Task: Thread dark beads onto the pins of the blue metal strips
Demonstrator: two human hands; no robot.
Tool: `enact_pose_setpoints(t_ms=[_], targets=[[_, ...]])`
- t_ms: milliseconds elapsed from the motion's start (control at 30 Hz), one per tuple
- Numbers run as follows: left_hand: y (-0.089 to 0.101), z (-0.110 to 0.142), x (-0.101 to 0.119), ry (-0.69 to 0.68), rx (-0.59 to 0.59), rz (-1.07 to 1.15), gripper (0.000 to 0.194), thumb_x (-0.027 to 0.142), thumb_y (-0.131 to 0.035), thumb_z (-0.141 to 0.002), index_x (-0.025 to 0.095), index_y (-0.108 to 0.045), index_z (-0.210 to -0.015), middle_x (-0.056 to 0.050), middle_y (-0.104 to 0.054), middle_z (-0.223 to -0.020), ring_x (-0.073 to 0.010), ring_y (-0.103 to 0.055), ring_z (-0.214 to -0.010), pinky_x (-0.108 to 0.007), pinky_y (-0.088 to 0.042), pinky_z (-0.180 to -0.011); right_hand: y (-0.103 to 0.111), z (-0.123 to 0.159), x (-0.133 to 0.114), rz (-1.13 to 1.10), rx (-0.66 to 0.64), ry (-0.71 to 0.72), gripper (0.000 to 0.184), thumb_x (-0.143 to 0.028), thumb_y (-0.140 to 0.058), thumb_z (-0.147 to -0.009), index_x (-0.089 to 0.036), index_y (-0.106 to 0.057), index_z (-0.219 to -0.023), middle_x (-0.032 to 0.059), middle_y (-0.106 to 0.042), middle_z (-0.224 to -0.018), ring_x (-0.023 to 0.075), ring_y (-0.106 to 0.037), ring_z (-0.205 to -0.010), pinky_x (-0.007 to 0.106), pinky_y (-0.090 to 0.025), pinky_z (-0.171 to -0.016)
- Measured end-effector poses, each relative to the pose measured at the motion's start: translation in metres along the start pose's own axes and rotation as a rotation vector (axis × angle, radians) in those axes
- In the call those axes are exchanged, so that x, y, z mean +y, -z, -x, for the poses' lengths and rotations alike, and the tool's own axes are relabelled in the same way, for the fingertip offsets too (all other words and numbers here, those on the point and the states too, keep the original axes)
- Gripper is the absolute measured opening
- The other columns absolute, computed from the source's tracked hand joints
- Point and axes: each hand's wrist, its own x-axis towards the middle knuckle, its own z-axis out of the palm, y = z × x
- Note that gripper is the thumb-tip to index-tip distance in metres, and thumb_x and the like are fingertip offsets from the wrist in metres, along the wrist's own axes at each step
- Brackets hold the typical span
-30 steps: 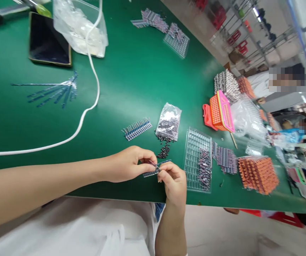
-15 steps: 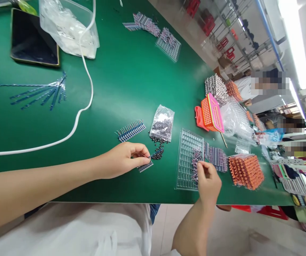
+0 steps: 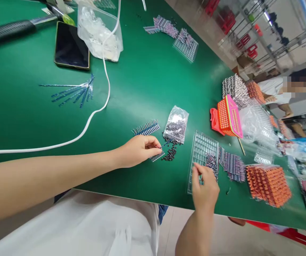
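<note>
My left hand (image 3: 142,150) pinches a thin dark-blue stem (image 3: 166,143) between thumb and index finger. A small grey strip (image 3: 157,156) shows just under those fingertips. Small dark beads (image 3: 170,153) lie loose beside them, by the mouth of a clear bag (image 3: 177,123) of similar beads. Behind my left hand rests a row of blue pieces with thin wire ends (image 3: 146,128). My right hand (image 3: 205,186) is over a clear compartment tray (image 3: 199,147), thumb and index tips together; anything between them is too small to make out. A heap of small dark-and-pink pieces (image 3: 211,161) sits on the tray's right side.
Rows of striped pieces (image 3: 233,167) and an orange stack (image 3: 267,185) stand to the right, with an orange-pink basket (image 3: 229,115) behind. A white cable (image 3: 89,122) crosses the left. A phone (image 3: 71,46), a hammer (image 3: 9,32) and blue strips (image 3: 74,93) lie there too.
My right hand has moved left across the tray, away from the heap of small pieces. My left hand keeps its pinch on the blue stem. The whole view has shifted.
</note>
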Motion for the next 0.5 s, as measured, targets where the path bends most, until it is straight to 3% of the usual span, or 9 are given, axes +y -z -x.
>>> enact_pose_setpoints(t_ms=[167,300,500], targets=[[-0.001,-0.001,-0.001,-0.015,0.0,0.027,0.023,0.04,-0.065,-0.082,0.017,-0.065,-0.085,-0.002,-0.069,-0.082,-0.0188,-0.064,-0.081,-0.031,-0.049,-0.077,-0.032,0.012,-0.049,-0.188,-0.125,0.028,0.017,-0.019,-0.055,-0.096,-0.019,-0.067,-0.109,0.006,-0.067,-0.096,0.0155,-0.065,-0.088,0.028,-0.053,-0.078],[0.0,-0.001,0.001,-0.018,-0.012,0.039,0.021,0.037,-0.065,-0.082,0.017,-0.064,-0.084,-0.002,-0.069,-0.082,-0.0179,-0.064,-0.081,-0.03,-0.049,-0.077,-0.045,0.01,-0.054,-0.18,-0.141,-0.006,0.019,-0.018,-0.053,-0.097,-0.02,-0.065,-0.111,0.0066,-0.065,-0.099,0.016,-0.064,-0.088,0.03,-0.053,-0.079],[0.0,0.0,0.003,-0.021,-0.011,0.029,0.019,0.035,-0.065,-0.082,0.016,-0.064,-0.085,-0.002,-0.069,-0.081,-0.0171,-0.064,-0.079,-0.03,-0.049,-0.075,-0.043,0.01,-0.053,-0.225,-0.18,-0.04,0.008,-0.02,-0.057,-0.094,-0.02,-0.063,-0.088,0.0035,-0.061,-0.09,0.0153,-0.06,-0.083,0.029,-0.051,-0.074]])
